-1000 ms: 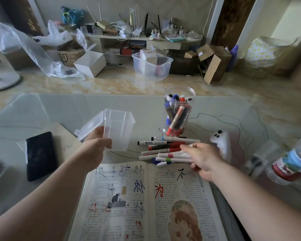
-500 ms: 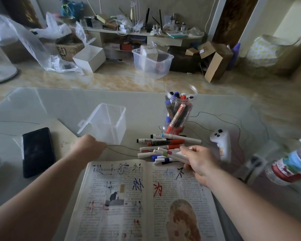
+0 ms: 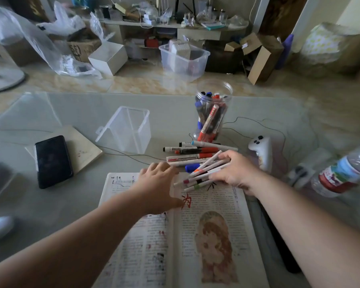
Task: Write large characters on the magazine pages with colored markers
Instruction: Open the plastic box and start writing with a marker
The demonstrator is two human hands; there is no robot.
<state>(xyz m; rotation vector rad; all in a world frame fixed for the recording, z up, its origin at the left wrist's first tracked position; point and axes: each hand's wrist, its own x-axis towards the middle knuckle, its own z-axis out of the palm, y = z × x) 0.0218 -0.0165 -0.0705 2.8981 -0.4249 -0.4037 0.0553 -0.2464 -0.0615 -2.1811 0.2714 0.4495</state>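
A cluttered room of boxes and plastic bags lay behind a pale desk point(image 3: 71, 113), with an open magazine point(image 3: 195, 235) at its near edge.

The right grip point(image 3: 235, 173) was clamped round a bundle of thin white markers point(image 3: 202, 173), their coloured ends fanned out over the top of the right-hand page, just above a red character. The left grip point(image 3: 156, 188) held nothing, its fingers apart and relaxed over the top of the left page near the spine; whether it touched the paper could not be told. Beyond the magazine, thicker loose markers point(image 3: 187, 151) lay heaped on the desk before a clear jar point(image 3: 211, 117) full of more. A clear plastic box point(image 3: 129, 132) stood to the left, and a black phone point(image 3: 52, 161) lay farther left.
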